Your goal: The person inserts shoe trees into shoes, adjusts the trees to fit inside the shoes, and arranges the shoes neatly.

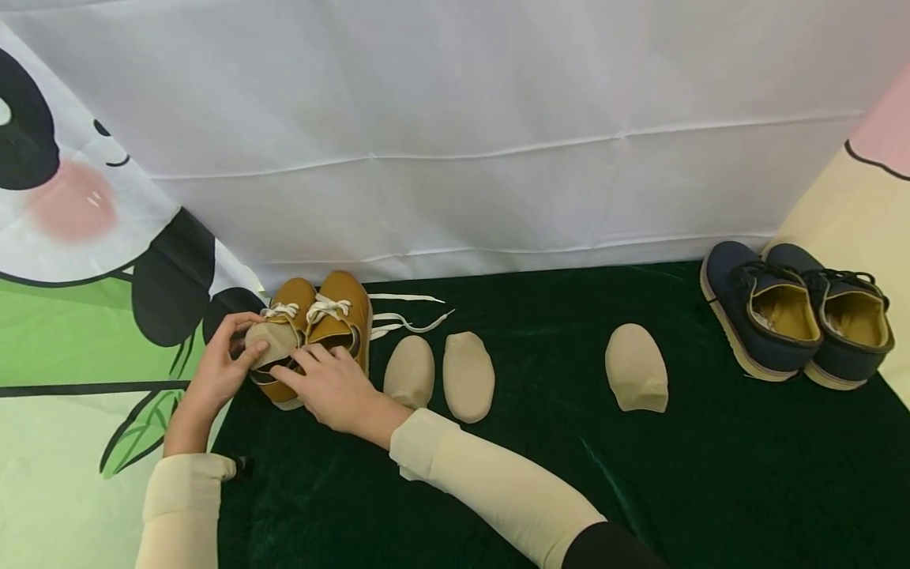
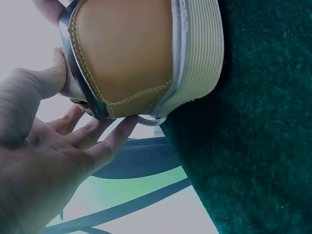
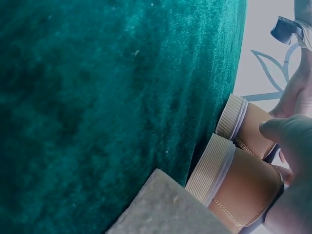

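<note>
My left hand point(image 1: 224, 362) pinches a beige rounded shoe insert point(image 1: 273, 340) with thumb and fingers, at the opening of the left brown lace-up shoe point(image 1: 291, 297). In the left wrist view its fingers also lie along the side of that tan shoe point(image 2: 126, 53). My right hand point(image 1: 332, 389) holds the same shoe at its rear collar, thumb by the heel; its other fingertips are partly hidden. The right brown shoe point(image 1: 348, 291) stands close alongside, with white laces tied. The right wrist view shows both heels point(image 3: 246, 183) side by side.
Two more beige inserts point(image 1: 469, 378) lie right of the brown shoes, and another insert point(image 1: 636, 368) lies farther right. Loose white laces point(image 1: 408, 320) are spread nearby. Navy shoes point(image 1: 764, 308) stand at the far right of the green cloth point(image 1: 540, 474). A white curtain point(image 1: 455, 197) hangs behind.
</note>
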A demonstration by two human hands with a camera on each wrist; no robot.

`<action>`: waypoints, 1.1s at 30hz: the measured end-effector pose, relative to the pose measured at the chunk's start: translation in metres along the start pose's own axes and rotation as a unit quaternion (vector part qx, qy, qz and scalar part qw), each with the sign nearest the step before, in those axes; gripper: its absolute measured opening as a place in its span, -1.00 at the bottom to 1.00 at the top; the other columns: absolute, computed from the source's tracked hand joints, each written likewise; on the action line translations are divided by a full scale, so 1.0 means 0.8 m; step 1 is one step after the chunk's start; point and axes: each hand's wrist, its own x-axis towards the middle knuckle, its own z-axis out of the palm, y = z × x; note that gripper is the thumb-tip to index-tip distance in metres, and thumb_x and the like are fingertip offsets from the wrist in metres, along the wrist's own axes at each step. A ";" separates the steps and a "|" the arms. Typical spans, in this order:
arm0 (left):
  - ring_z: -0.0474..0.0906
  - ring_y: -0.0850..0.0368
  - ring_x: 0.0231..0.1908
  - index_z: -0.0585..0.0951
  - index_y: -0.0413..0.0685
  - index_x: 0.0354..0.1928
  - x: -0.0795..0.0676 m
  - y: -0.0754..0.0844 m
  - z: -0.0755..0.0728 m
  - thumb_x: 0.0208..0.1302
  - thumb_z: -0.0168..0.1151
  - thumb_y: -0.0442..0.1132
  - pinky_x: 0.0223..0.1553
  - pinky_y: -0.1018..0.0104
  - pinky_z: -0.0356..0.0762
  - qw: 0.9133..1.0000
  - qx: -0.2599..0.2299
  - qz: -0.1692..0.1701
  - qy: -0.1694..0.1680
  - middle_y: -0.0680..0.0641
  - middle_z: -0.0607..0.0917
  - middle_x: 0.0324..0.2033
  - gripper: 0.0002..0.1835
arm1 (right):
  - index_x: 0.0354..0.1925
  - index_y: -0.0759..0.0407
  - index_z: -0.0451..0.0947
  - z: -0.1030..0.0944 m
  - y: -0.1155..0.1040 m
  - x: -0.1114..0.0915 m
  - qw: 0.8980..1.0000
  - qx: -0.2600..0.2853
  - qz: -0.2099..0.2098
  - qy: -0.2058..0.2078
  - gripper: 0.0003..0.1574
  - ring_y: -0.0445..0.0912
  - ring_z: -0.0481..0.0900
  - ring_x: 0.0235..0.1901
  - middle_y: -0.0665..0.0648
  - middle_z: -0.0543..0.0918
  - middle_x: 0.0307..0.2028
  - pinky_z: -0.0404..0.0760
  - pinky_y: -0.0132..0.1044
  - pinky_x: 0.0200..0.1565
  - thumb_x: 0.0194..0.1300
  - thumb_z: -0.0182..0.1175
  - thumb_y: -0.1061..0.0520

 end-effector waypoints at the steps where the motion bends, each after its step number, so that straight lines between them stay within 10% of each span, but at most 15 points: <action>1: 0.34 0.63 0.02 0.33 -0.29 0.38 0.000 0.000 0.000 0.55 0.15 -0.35 -0.16 0.72 0.43 1.000 0.001 -0.001 0.003 -0.18 0.41 0.27 -0.54 | 0.55 -0.31 0.23 0.000 0.000 0.000 1.000 0.002 0.000 0.001 -0.33 -0.13 0.40 0.40 -0.06 0.42 0.44 0.55 -0.28 0.09 0.58 0.10 -0.16; 4: 0.40 0.48 0.06 0.26 -0.36 0.37 0.001 0.001 0.001 0.56 0.13 -0.35 -0.18 0.74 0.43 1.000 -0.003 -0.015 0.004 -0.31 0.37 0.30 -0.52 | 0.55 -0.31 0.22 -0.001 0.000 0.000 1.000 0.005 0.000 0.001 -0.33 -0.13 0.39 0.41 -0.05 0.42 0.45 0.55 -0.27 0.12 0.58 0.10 -0.15; 10: 0.39 -0.56 0.19 0.15 -0.49 0.35 0.004 0.002 0.003 0.57 0.09 -0.37 -0.20 0.81 0.37 0.999 -0.027 -0.045 0.010 -0.47 0.28 0.30 -0.49 | 0.57 -0.32 0.18 0.000 0.001 0.002 1.000 0.008 0.002 -0.008 -0.31 -0.12 0.37 0.43 -0.04 0.38 0.48 0.53 -0.25 0.17 0.59 0.09 -0.15; 24: 0.46 -0.59 0.15 0.20 -0.38 0.26 0.006 0.004 0.013 0.50 0.21 -0.34 -0.33 0.77 0.30 0.993 0.043 -0.099 0.048 -0.49 0.37 0.28 -0.50 | 0.61 -0.31 0.08 0.000 0.000 0.002 1.000 0.005 0.002 -0.024 -0.20 -0.11 0.33 0.48 -0.03 0.31 0.56 0.51 -0.22 0.25 0.56 0.13 -0.15; 29: 0.44 -0.65 0.22 0.22 -0.36 0.34 0.009 0.007 0.013 0.53 0.21 -0.28 -0.12 0.10 0.68 0.991 0.075 -0.105 0.036 -0.53 0.37 0.30 -0.47 | 0.61 -0.31 0.09 0.001 0.000 0.002 1.000 0.003 0.001 -0.023 -0.20 -0.11 0.33 0.47 -0.03 0.31 0.57 0.51 -0.23 0.25 0.56 0.15 -0.14; 33: 0.45 -0.62 0.23 0.26 -0.33 0.37 0.012 0.009 0.013 0.54 0.20 -0.26 0.04 -0.41 0.52 0.990 0.089 -0.105 0.026 -0.51 0.38 0.33 -0.47 | 0.61 -0.31 0.09 0.003 0.000 0.001 1.000 0.007 -0.001 -0.025 -0.21 -0.11 0.33 0.48 -0.03 0.30 0.58 0.51 -0.22 0.28 0.57 0.13 -0.13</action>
